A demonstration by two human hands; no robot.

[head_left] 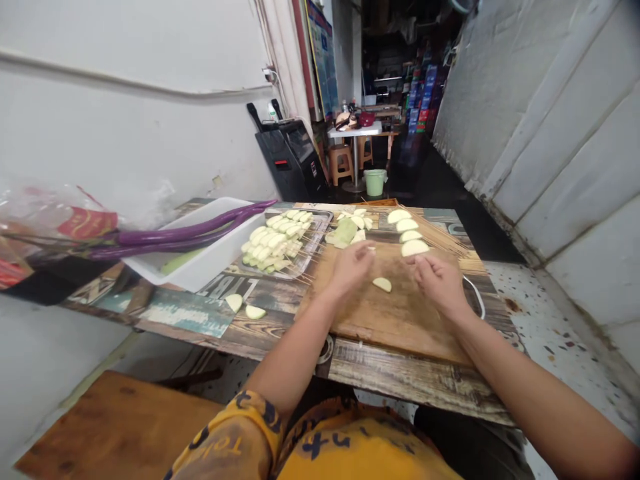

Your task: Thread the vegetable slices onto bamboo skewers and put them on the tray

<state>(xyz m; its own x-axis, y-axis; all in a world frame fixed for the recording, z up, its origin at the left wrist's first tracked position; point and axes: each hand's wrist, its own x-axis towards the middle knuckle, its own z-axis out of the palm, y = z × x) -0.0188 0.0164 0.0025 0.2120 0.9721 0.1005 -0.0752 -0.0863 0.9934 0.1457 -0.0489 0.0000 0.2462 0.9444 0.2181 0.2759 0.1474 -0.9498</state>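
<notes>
My right hand [437,280] is closed around the lower end of a skewer, its stick mostly hidden by my fingers. Several pale green half-round vegetable slices [411,235] stand in a row along it, away from me. Over the left part of the wooden cutting board [385,327], my left hand [354,267] has its thumb and fingers drawn together; what they hold, if anything, I cannot make out. One loose slice [382,285] lies on the board between my hands. Just beyond my left hand is a heap of slices and peel-like pieces [346,232].
Left of the board, a tray [303,270] carries several loaded skewers [275,241]. Long purple eggplants [185,235] lie across a white bin [200,275]. Two slices [245,308] rest near the table's front edge. Bare sticks [443,233] lie behind the board.
</notes>
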